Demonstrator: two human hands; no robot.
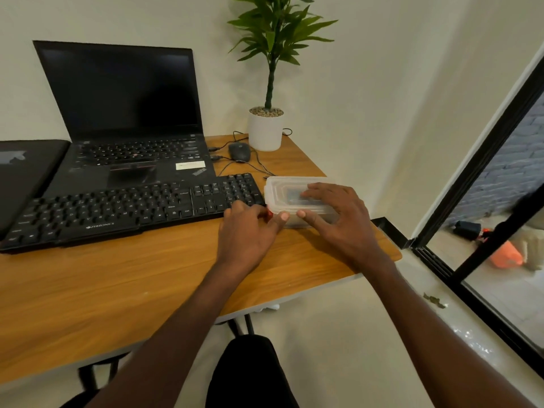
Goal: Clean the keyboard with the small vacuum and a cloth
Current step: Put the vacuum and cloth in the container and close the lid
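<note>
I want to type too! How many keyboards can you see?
2. The separate black keyboard lies at the front of the desk; the other is built into the open laptop behind it. The closed device at left may hide another.

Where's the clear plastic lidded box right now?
Head view, right side: the clear plastic lidded box sits on the wooden desk beside the black keyboard's right end, under both hands.

Soft, even light – perhaps from the window [500, 201] at right – with wide-angle bending and blurred edges.
</note>
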